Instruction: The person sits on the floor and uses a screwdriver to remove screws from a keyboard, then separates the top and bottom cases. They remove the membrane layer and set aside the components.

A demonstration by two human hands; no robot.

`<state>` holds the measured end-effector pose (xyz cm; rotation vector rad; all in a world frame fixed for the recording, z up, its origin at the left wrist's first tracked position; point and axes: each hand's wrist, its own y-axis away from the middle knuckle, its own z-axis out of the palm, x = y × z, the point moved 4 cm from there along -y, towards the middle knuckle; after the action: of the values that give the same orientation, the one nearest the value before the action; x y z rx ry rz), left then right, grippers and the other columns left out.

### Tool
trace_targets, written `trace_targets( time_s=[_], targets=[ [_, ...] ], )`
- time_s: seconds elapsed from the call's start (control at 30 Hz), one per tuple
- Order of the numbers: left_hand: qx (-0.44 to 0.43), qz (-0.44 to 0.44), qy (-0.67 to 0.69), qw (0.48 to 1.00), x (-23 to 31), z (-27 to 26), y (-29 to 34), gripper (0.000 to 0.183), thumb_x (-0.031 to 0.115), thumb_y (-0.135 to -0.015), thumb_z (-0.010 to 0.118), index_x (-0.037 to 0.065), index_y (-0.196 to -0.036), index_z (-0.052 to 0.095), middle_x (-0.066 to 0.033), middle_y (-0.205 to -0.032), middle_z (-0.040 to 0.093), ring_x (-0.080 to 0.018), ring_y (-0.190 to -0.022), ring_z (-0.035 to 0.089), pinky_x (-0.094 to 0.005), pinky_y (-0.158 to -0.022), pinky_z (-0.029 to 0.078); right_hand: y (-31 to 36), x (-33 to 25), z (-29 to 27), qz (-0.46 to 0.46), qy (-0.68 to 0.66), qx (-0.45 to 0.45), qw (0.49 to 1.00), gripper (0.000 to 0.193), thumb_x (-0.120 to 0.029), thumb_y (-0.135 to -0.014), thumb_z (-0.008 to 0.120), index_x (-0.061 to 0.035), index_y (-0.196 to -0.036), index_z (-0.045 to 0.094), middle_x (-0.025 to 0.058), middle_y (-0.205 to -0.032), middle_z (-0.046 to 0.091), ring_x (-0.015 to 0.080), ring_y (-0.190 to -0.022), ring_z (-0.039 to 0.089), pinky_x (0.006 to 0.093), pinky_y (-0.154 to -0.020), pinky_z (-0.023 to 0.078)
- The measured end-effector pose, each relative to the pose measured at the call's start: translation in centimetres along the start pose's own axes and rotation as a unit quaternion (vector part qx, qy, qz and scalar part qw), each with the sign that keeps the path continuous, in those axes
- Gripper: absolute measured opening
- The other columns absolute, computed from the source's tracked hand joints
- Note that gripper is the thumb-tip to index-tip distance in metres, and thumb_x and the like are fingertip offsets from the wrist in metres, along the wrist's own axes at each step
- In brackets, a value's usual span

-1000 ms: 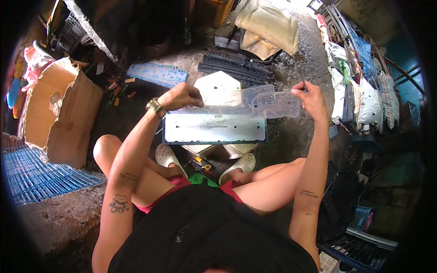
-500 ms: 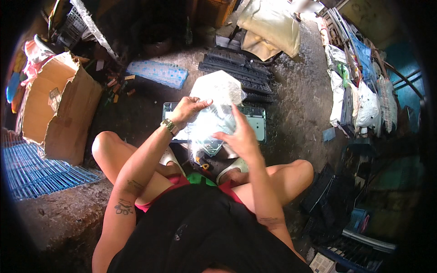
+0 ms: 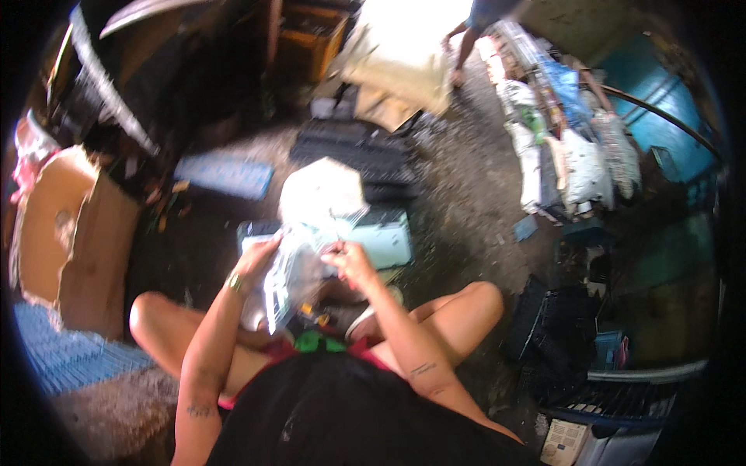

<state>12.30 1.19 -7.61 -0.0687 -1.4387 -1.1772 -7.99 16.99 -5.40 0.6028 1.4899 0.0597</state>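
A clear plastic sheet (image 3: 289,281) with bright reflections hangs crumpled between my hands. My left hand (image 3: 260,256) is closed on its left side, a watch on that wrist. My right hand (image 3: 350,262), slightly blurred, has its fingers pinched at the sheet's right edge. Beyond them, a pale sheet with angled corners (image 3: 321,189) overlaps the clear plastic; whether the two are joined I cannot tell. Underneath lies a wide flat panel with a dark frame (image 3: 382,241), partly hidden by the sheets. A yellow-and-black tool (image 3: 312,314) rests between my feet.
Stacked black keyboard-like panels (image 3: 350,155) lie ahead, with a blue patterned slab (image 3: 224,177) to their left. A torn cardboard box (image 3: 97,248) stands at left above a blue rack (image 3: 74,349). Filled sacks (image 3: 584,171) line the right. Another person's leg (image 3: 465,54) shows far off.
The view has shifted, so the surroundings sit further left and lower. My hands have drawn the clear sheet nearer and leftward off the pale one. A person's leg has appeared at the back.
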Motion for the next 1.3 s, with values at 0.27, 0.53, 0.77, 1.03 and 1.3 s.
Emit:
trace_targets(
  time_s=[0.27,0.53,0.77,1.03,1.3],
  targets=[
    [-0.009,0.076,-0.219,0.973,2.4,-0.5,0.9,0.036,0.041,-0.097,0.072,0.005,-0.091,0.072,0.0056,-0.063,0.052,-0.0045,-0.049,0.040,-0.0234,-0.043,0.027,-0.9,-2.8,-3.3,-0.047,-0.166,0.074,0.982,0.015,-0.013,-0.096,0.066,-0.0033,-0.108,0.063,0.0104,-0.094,0.075,0.0073,-0.045,0.050,0.0233,-0.040,0.042],
    [0.019,0.140,-0.252,0.957,2.2,-0.1,0.8,0.032,0.034,-0.095,0.075,0.004,-0.084,0.074,0.0059,-0.061,0.051,-0.0050,-0.053,0.040,-0.0275,-0.047,0.030,-3.5,-2.1,-7.0,-0.060,-0.218,0.189,0.956,0.014,-0.015,-0.095,0.072,-0.0067,-0.102,0.064,0.0025,-0.075,0.065,0.0100,-0.043,0.055,0.0258,-0.036,0.041],
    [-0.008,0.125,-0.185,0.975,3.0,1.4,1.1,0.035,0.035,-0.095,0.076,0.001,-0.088,0.075,0.0055,-0.064,0.055,-0.0043,-0.053,0.042,-0.0255,-0.048,0.031,-3.2,-2.9,-7.3,-0.043,-0.184,0.200,0.961,0.020,-0.016,-0.094,0.074,-0.0038,-0.105,0.063,0.0030,-0.076,0.065,0.0108,-0.046,0.057,0.0254,-0.041,0.043],
    [-0.006,0.124,-0.201,0.972,2.7,1.6,0.7,0.036,0.036,-0.095,0.077,0.000,-0.091,0.076,0.0039,-0.067,0.059,-0.0049,-0.057,0.045,-0.0256,-0.051,0.034,-3.1,-3.3,-8.1,-0.034,-0.159,0.240,0.957,0.020,-0.016,-0.094,0.074,-0.0027,-0.105,0.063,0.0045,-0.077,0.068,0.0103,-0.045,0.056,0.0250,-0.041,0.043],
    [-0.027,0.112,-0.196,0.974,2.6,2.5,0.0,0.039,0.037,-0.094,0.077,-0.002,-0.094,0.078,-0.0002,-0.071,0.065,-0.0076,-0.062,0.051,-0.0283,-0.057,0.041,-3.8,-3.0,-8.7,-0.048,-0.183,0.287,0.939,0.022,-0.014,-0.094,0.072,0.0000,-0.110,0.065,0.0103,-0.082,0.075,0.0098,-0.044,0.055,0.0250,-0.038,0.042]
  ],
)
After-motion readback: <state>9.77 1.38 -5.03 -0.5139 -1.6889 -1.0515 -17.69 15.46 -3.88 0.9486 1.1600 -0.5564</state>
